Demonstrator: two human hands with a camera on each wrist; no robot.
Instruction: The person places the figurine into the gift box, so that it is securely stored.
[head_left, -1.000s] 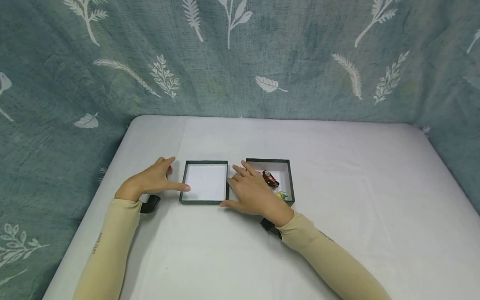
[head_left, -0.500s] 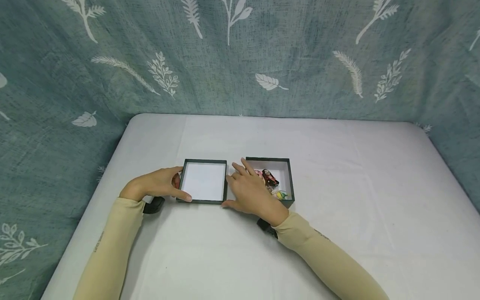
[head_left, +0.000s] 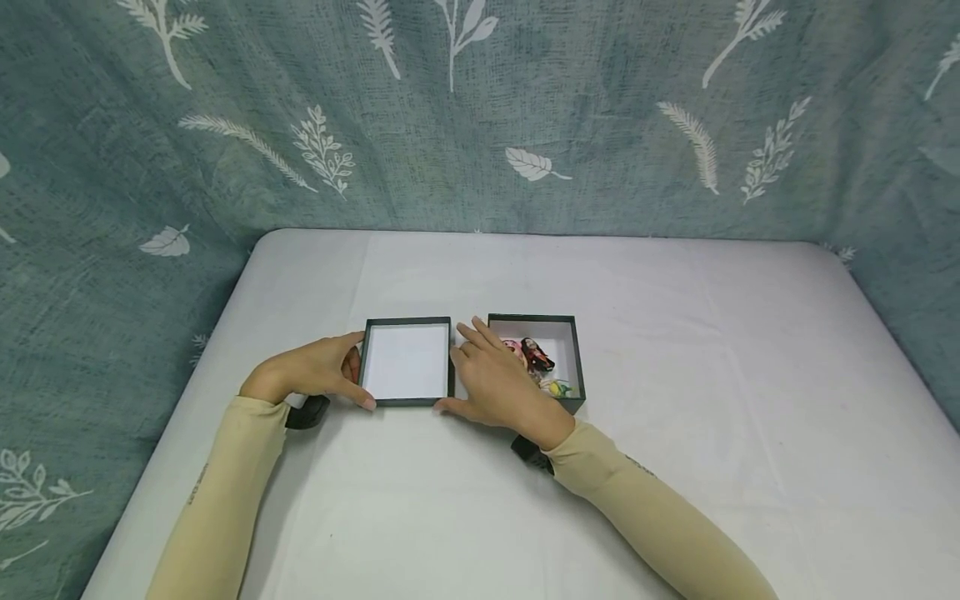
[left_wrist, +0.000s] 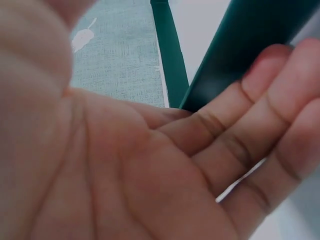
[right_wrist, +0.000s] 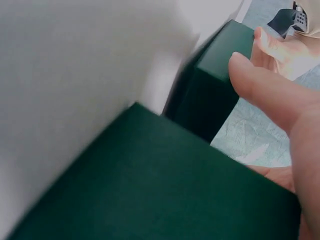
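Note:
A shallow dark green box lid (head_left: 408,320) with a white inside lies open side up on the table. My left hand (head_left: 318,367) grips its left end, thumb at the near left corner and fingers along the outer wall. In the left wrist view those fingers (left_wrist: 235,140) touch the green lid wall (left_wrist: 220,65). My right hand (head_left: 498,379) holds the lid's right end, its thumb (right_wrist: 260,85) on the near corner in the right wrist view. Beneath the right hand stands the open green box (head_left: 579,358), partly hidden, with small colourful items (head_left: 537,355) inside.
The white-covered table (head_left: 675,417) spreads to the right and in front of the hands. A leaf-patterned blue-green curtain (head_left: 600,100) hangs behind the table and along its sides. Dark wrist devices (head_left: 307,412) sit under both wrists.
My left hand has moved right, from hovering over the lid's left edge to holding it. The lid has shifted slightly left in view. My right hand has barely moved.

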